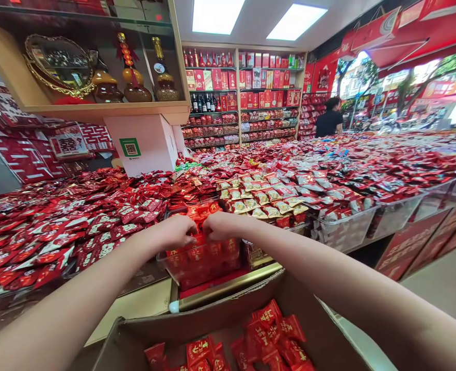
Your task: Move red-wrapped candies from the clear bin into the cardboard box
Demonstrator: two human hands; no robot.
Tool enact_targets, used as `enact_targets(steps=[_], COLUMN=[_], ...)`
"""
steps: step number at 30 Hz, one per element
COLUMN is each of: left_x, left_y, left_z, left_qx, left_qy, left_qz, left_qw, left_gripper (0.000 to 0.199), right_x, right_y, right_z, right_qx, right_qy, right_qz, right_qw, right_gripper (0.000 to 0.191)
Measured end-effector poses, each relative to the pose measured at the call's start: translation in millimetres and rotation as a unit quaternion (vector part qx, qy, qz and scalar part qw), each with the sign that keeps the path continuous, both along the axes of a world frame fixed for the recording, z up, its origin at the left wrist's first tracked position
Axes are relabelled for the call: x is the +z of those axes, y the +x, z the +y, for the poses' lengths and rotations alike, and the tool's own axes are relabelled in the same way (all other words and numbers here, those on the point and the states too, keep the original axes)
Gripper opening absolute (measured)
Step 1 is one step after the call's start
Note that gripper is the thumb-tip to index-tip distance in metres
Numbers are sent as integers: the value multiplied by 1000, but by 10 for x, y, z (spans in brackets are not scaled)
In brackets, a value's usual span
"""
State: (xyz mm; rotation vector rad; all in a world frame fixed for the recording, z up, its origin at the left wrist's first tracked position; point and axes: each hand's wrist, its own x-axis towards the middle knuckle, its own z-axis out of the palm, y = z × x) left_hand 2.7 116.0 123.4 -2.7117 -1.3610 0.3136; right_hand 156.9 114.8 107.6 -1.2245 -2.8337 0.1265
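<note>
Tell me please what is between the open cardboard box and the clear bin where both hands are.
Between the cardboard box and the clear bin runs a gold-coloured edge strip, as the head view shows.

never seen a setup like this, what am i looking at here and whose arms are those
There is no robot here, just a person wearing a camera on their head. This single picture looks forward and down past their own bare arms. The left hand and right hand are at the red packets in a clear bin; whether the fingers grip any is hard to see. Nearer the camera, an open cardboard box has more red packets inside. Around the bin, heaps of wrapped packets cover the display. Farther back are stocked shelves and another person.
</note>
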Motion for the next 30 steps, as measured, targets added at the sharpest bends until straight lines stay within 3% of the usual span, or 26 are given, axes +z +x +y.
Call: enact_targets(steps=[7,11,13,16,18,25,30], left_x=[62,136,97,-105,-315,-1081,-1349], left_y=[-2,-63,-111,-144,-117,78,10], left_z=[-70,-322,-499,-785,-967,-1333,-1343], left_qx=[9,15,16,-23,-79,-201,-194], left_qy=[45,106,143,179,141,13,-26], left_qz=[-58,-125,-181,-319,-346,-225,-176], left_qw=[997,986,973,931,924,953,965], left_gripper=[23,26,26,17,15,22,22], right_x=[59,112,105,60,31,25,12], right_y=[41,213,311,413,437,342,306], right_z=[-15,-93,-125,-127,-98,-11,-26], right_qx=[2,-11,-19,-38,-50,-75,-64], right_qy=[8,29,47,82,87,57,66], right_qz=[44,91,106,66,16,-66,-82], right_qw=[999,995,993,994,995,993,992], right_gripper=[24,22,21,23,24,23,21])
